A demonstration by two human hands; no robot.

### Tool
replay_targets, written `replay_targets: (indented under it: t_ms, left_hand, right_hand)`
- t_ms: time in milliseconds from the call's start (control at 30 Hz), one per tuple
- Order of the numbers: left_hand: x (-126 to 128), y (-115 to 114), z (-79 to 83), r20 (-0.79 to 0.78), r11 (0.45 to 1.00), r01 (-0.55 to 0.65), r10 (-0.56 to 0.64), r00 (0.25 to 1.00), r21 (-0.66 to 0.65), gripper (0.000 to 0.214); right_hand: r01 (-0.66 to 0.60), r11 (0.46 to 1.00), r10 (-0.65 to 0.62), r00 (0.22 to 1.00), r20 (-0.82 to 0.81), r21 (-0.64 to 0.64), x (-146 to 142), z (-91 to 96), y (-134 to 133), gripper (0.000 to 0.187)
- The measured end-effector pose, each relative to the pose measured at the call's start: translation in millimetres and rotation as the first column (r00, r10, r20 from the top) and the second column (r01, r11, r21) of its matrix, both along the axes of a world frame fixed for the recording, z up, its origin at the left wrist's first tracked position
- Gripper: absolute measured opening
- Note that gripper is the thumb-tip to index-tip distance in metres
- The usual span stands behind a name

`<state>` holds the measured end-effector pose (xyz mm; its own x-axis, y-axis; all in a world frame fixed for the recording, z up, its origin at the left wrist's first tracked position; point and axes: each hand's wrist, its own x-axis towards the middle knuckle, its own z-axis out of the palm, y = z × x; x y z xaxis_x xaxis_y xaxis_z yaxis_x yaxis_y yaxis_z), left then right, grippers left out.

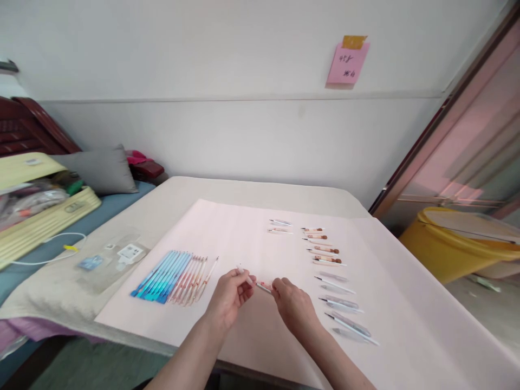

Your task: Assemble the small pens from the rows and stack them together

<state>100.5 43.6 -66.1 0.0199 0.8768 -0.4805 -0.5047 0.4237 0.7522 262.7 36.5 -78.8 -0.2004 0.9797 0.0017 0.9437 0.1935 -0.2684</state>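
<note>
Over the near middle of the table, both my hands are closed on a slim pen (264, 288) with small red marks. My left hand (229, 292) pinches its left end between thumb and fingers, with a pale tip poking out above. Curled round the right end is my right hand (294, 303), which hides that part. To the left lies a row of pens with blue barrels (162, 276), beside several clear pens with pinkish patterns (197, 279). On the right, white refills (337, 285) with dark tips lie next to separate barrels, some with brown ends (325, 250).
A white sheet (239, 227) covers the table. Clear plastic packaging (116, 257) lies at its left. Further left are a pale yellow box (49, 216) and a grey cushion (101, 170). A yellow bin (459, 244) stands to the right; a pink note (347, 64) hangs on the wall.
</note>
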Motion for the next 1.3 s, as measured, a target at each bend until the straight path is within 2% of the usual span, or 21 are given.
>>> replay_targets:
  t_ms: [100, 200, 300, 467, 733, 967, 1300]
  left_hand:
    - [-7.1, 3.9, 0.8, 0.06, 1.0, -0.027, 0.027, 0.998, -0.008, 0.015]
    - [-10.4, 4.4, 0.3, 0.093, 0.999, -0.032, 0.033, 0.995, -0.01, 0.013]
    - [-12.0, 4.0, 0.6, 0.106, 0.999, -0.038, 0.038, 0.994, 0.0, 0.014]
    - [-14.6, 5.1, 3.2, 0.128, 0.999, -0.042, 0.041, 0.991, 0.007, 0.013]
    - [-17.5, 6.8, 5.6, 0.121, 0.998, -0.061, 0.062, 0.991, -0.017, 0.009]
    - [-17.8, 6.1, 7.9, 0.124, 0.998, -0.066, 0.068, 0.99, -0.024, 0.008]
    - [-18.8, 6.9, 7.2, 0.133, 0.998, -0.065, 0.068, 0.989, -0.024, 0.008]
  right_hand:
    - [-0.04, 0.997, 0.051, 0.987, 0.155, -0.069, 0.8, -11.3, 1.0, 0.018]
    - [-0.084, 0.995, 0.093, 0.973, 0.209, -0.054, -4.6, -20.4, -1.1, 0.021]
    - [-0.086, 0.996, 0.088, 0.971, 0.222, -0.017, -8.4, -22.6, -2.4, 0.021]
    - [-0.057, 0.998, 0.063, 0.968, 0.242, -0.034, -7.6, -22.3, -0.4, 0.027]
    - [-0.073, 0.997, 0.076, 0.973, 0.217, -0.023, -8.2, -26.6, -0.8, 0.016]
    - [-0.079, 0.997, 0.078, 0.973, 0.217, -0.004, -6.5, -21.0, -3.5, 0.022]
    - [-0.078, 0.991, 0.104, 0.962, 0.252, -0.11, -9.1, -15.8, -1.2, 0.033]
